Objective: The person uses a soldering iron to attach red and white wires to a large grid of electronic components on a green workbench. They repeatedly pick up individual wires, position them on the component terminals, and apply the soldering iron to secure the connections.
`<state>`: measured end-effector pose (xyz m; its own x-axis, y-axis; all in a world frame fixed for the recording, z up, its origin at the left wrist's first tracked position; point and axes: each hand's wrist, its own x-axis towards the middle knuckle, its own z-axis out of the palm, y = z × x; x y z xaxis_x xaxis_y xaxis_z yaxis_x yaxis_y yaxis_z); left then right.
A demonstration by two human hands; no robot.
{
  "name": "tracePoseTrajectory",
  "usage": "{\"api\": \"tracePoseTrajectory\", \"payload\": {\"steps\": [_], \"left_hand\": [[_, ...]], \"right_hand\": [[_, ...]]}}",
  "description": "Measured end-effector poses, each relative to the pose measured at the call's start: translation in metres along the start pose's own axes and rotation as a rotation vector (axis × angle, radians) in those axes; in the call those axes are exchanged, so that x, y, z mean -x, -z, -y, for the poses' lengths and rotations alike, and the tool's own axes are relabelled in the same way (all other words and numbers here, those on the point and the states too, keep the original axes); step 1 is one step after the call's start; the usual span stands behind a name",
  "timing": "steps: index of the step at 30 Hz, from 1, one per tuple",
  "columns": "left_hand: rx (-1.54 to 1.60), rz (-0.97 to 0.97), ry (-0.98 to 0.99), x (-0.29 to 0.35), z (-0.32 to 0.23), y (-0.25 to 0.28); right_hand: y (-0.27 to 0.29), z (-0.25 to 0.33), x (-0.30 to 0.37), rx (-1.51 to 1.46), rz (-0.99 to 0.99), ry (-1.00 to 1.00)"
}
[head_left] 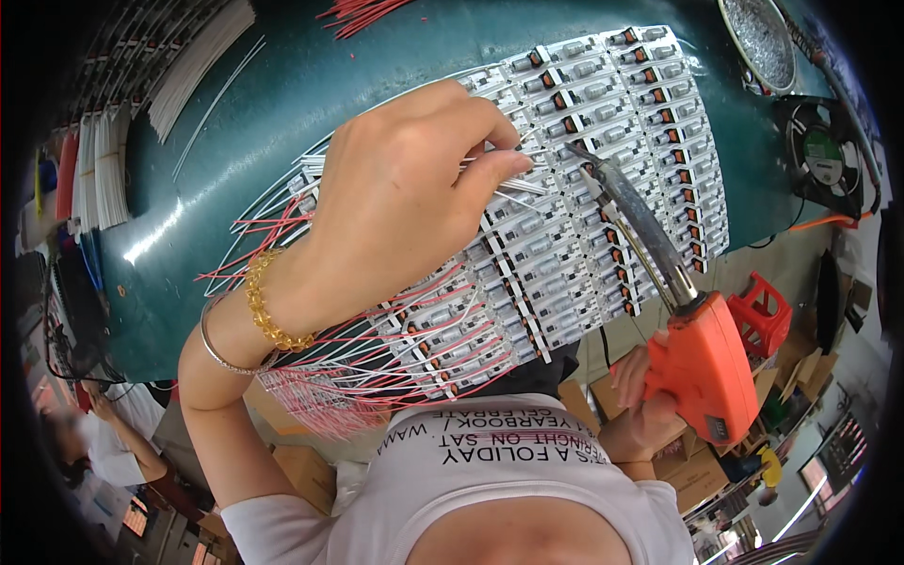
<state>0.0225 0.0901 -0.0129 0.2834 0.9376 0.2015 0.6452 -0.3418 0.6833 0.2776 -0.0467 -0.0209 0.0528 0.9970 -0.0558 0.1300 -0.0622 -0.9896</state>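
Observation:
My left hand [414,179] is closed in a pinch on several thin white wires [518,186], whose ends poke out past the thumb over a large sheet of small circuit boards [603,122]. My right hand [650,400] grips an orange-red soldering gun [706,367] at the near right of the sheet. The gun's long metal nozzle slants up to the left, with its tip just right of the wire ends; I cannot tell whether it touches a board. Red and white wires [414,339] fan out to the left from the boards in the near left rows. My left palm is hidden.
On the green table [292,56] lie loose white wires [202,71], red wires [363,13] and a banded white bundle [102,179]. At the right are a round metal tin [758,42] and a black fan [821,155]. A red stool [761,314] stands below; another person [122,433] works left.

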Motion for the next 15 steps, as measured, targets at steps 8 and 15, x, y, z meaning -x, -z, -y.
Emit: {"api": "tracePoseTrajectory", "payload": {"steps": [8, 15], "left_hand": [[-0.011, 0.01, 0.006, 0.0, 0.0, 0.002], [-0.018, 0.001, -0.004, 0.001, 0.001, 0.001]], "right_hand": [[0.016, -0.016, 0.01, 0.153, 0.023, 0.026], [0.014, -0.014, 0.014, 0.019, -0.019, 0.017]]}}
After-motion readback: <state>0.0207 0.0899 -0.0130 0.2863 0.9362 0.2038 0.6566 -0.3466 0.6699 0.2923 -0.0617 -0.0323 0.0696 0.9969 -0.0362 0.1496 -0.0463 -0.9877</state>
